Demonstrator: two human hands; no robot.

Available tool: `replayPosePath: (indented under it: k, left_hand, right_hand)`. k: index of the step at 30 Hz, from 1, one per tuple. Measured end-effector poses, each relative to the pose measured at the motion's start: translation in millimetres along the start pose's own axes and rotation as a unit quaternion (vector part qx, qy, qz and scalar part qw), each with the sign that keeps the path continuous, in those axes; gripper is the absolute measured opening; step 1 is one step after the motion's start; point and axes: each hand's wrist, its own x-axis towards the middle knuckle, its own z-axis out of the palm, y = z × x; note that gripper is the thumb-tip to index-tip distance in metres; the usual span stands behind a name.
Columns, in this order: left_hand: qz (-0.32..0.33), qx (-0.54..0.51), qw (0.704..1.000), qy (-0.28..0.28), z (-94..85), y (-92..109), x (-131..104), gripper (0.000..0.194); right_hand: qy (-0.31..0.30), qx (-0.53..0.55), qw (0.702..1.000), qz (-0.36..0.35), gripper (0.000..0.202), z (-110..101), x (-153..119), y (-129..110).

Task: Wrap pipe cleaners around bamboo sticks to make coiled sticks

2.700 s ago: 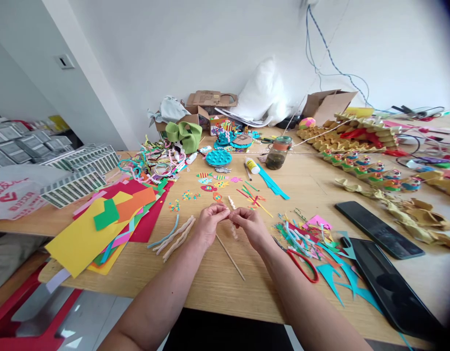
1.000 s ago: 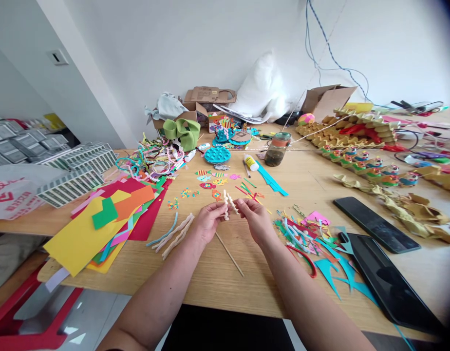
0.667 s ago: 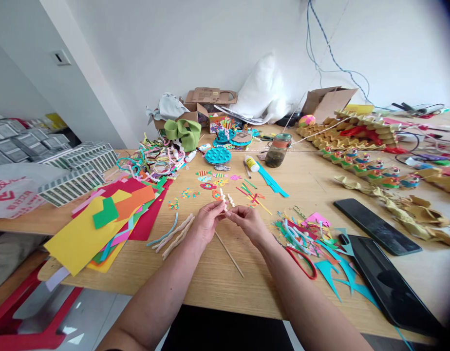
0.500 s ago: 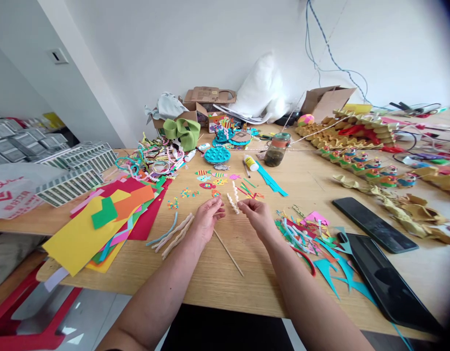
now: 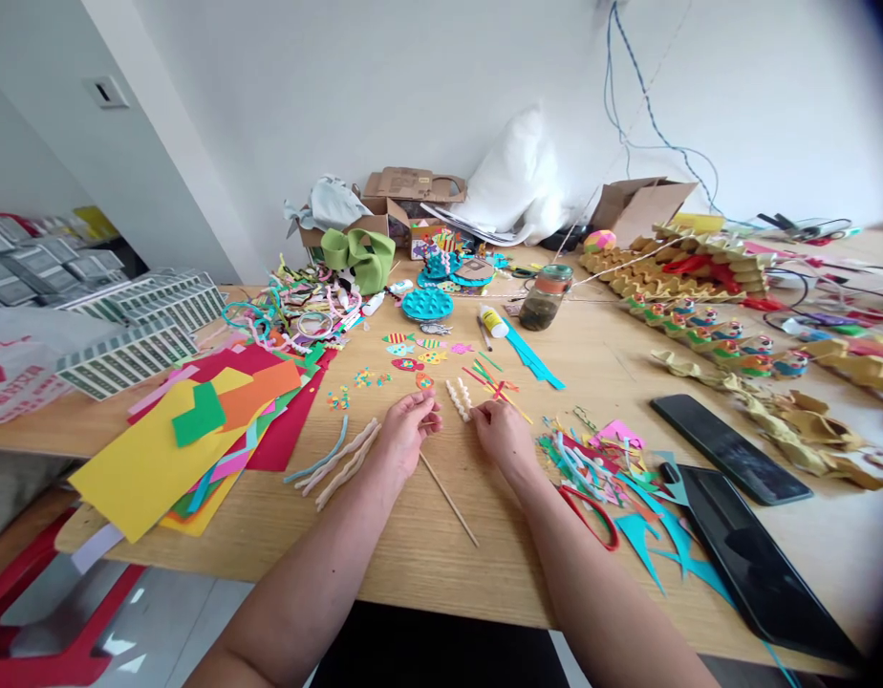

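Observation:
My right hand [image 5: 506, 435] pinches the lower end of a cream, spiral-twisted pipe cleaner [image 5: 458, 397], which is bent into two coiled prongs pointing away from me. Just left of it, my left hand [image 5: 409, 427] has loosely curled fingers with nothing visible between them. A thin wooden stick [image 5: 450, 502] lies on the table, its far end beside my left hand. Left of that hand lie a blue pipe cleaner [image 5: 327, 451] and several cream ones [image 5: 347, 461]. Beyond my hands are several decorated paper fish [image 5: 407, 364] and narrow paper strips [image 5: 495, 377].
Coloured paper sheets [image 5: 144, 463] are piled at left. On the right lie red-handled scissors [image 5: 606, 530], paper scraps [image 5: 592, 459], a phone [image 5: 728, 447] and a black tablet [image 5: 767, 564]. A glue bottle [image 5: 493, 322], a glass jar [image 5: 547, 301] and a blue scalloped disc [image 5: 427, 305] stand farther back.
My right hand has lowered and come slightly nearer my left, tipping the coiled pipe cleaner down toward the table. My left hand has barely moved.

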Motion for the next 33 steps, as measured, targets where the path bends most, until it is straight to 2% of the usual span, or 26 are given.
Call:
replayPosePath:
  k: [6, 23, 28, 33]
  left_hand:
    - [-0.002, -0.006, 1.000, 0.003, 1.5, 1.3, -1.6, 0.026]
    - [-0.005, 0.004, 1.000, -0.004, 0.5, -0.7, -0.7, 0.023]
    - [0.001, -0.002, 1.000, 0.005, 0.3, 0.0, -0.7, 0.021]
    - [0.004, -0.006, 1.000, 0.005, 0.7, 0.6, -1.1, 0.021]
  right_hand:
    - [-0.011, -0.032, 0.999, 0.002, 0.028, 0.1, -0.6, -0.6]
    - [-0.012, -0.032, 0.999, 0.041, 0.035, -4.9, 2.9, 2.8]
    - [-0.024, 0.001, 0.999, 0.044, 0.026, -7.7, 2.8, 4.6]
    - [-0.052, 0.033, 0.998, 0.019, 0.021, -4.7, 2.6, 6.0]
